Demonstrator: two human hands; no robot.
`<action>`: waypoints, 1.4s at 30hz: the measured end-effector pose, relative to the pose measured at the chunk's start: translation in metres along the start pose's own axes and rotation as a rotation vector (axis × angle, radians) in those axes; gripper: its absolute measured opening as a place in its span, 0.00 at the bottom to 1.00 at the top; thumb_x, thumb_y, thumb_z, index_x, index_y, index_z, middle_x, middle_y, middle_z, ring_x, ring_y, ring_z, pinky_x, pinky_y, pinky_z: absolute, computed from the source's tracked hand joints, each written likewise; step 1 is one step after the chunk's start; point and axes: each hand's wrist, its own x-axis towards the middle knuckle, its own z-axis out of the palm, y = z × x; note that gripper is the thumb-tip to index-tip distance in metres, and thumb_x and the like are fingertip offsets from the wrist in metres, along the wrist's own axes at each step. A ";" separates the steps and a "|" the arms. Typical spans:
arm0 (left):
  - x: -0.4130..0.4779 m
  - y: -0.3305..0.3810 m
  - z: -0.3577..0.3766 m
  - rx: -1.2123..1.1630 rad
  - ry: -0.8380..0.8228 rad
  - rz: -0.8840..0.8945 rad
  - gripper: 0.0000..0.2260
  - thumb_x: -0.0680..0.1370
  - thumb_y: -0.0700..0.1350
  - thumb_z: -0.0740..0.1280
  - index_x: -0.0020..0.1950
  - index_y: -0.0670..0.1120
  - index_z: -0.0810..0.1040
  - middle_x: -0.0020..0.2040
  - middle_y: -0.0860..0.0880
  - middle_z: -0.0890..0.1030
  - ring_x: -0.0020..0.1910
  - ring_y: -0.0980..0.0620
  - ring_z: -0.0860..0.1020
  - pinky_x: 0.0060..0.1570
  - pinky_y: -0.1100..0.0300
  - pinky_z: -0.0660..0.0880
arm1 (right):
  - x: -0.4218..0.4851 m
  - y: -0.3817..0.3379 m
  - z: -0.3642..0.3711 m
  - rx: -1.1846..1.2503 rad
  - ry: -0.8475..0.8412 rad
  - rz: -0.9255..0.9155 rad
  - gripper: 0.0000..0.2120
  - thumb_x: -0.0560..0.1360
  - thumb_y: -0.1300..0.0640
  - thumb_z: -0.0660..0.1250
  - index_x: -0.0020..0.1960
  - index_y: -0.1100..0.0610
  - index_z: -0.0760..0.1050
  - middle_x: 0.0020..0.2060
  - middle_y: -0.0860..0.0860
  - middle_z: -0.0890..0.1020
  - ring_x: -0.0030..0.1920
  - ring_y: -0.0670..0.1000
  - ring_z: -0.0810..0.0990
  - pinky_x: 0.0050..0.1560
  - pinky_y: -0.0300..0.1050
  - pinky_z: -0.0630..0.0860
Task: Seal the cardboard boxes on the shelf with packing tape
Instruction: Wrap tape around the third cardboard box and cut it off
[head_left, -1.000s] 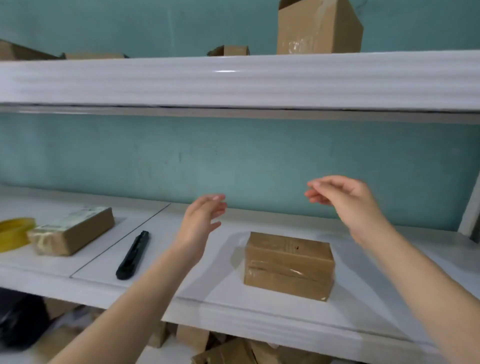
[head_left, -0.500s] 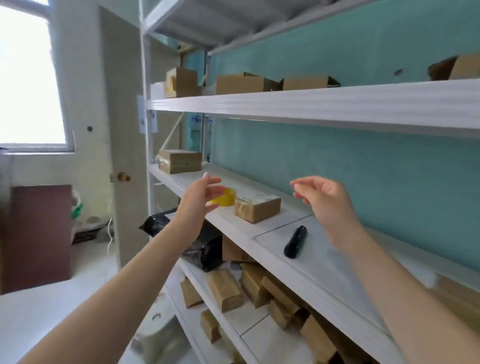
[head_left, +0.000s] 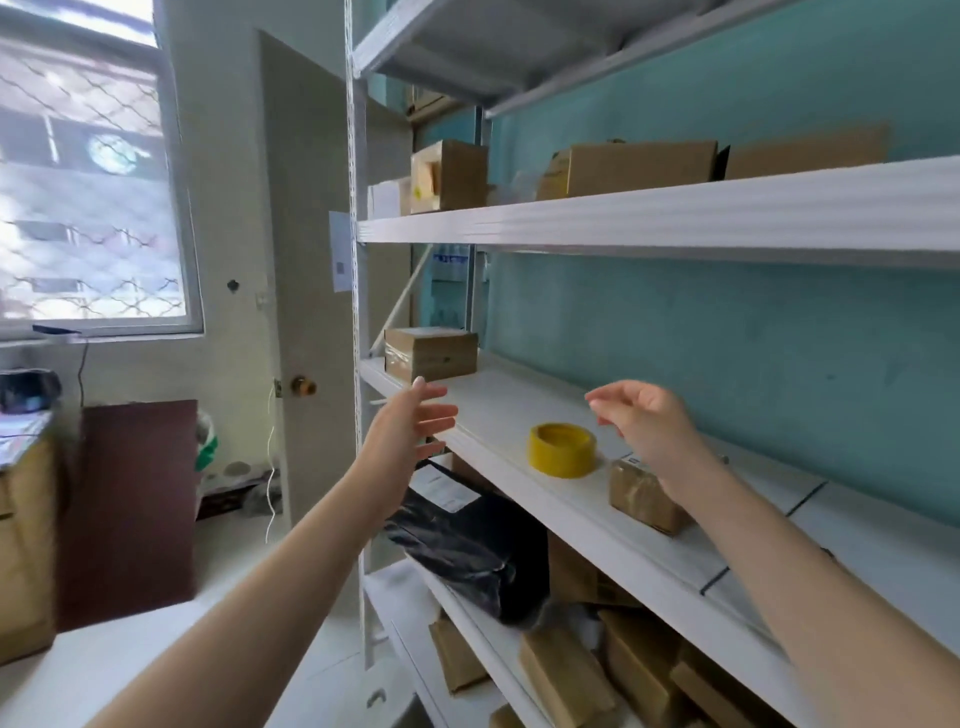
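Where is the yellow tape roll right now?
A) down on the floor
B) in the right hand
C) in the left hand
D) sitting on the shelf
D: the yellow tape roll lies flat on the white shelf, while the left hand and the right hand are both in the air holding nothing.

Shelf contents, counted

One yellow roll of packing tape (head_left: 562, 451); two brown cardboard boxes on the middle white shelf (head_left: 498, 415), a far box (head_left: 430, 354) and a near box (head_left: 640, 496); three upper brown boxes (head_left: 639, 167) on the upper shelf (head_left: 675, 214); one black plastic bag (head_left: 467, 551); two bare hands, left hand (head_left: 408, 434) and right hand (head_left: 649, 423).
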 end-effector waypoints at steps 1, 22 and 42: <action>0.010 -0.004 -0.003 -0.003 -0.005 -0.012 0.16 0.82 0.53 0.53 0.52 0.48 0.78 0.52 0.45 0.82 0.54 0.47 0.79 0.51 0.51 0.75 | 0.010 0.005 0.010 -0.032 -0.024 0.017 0.07 0.73 0.60 0.68 0.38 0.51 0.79 0.34 0.46 0.80 0.37 0.44 0.76 0.37 0.33 0.71; 0.169 -0.068 0.028 0.039 -0.118 -0.075 0.09 0.81 0.48 0.59 0.51 0.47 0.78 0.48 0.45 0.82 0.50 0.47 0.80 0.53 0.51 0.75 | 0.142 0.107 0.106 -0.792 -0.032 0.259 0.26 0.69 0.42 0.66 0.57 0.61 0.67 0.54 0.57 0.78 0.53 0.59 0.78 0.43 0.46 0.70; 0.208 -0.082 0.151 -0.236 -0.820 0.270 0.14 0.75 0.51 0.63 0.37 0.41 0.74 0.31 0.54 0.77 0.33 0.57 0.74 0.37 0.63 0.71 | 0.128 0.050 0.045 -0.077 0.580 0.115 0.38 0.71 0.69 0.69 0.72 0.53 0.53 0.38 0.45 0.85 0.43 0.46 0.82 0.52 0.43 0.76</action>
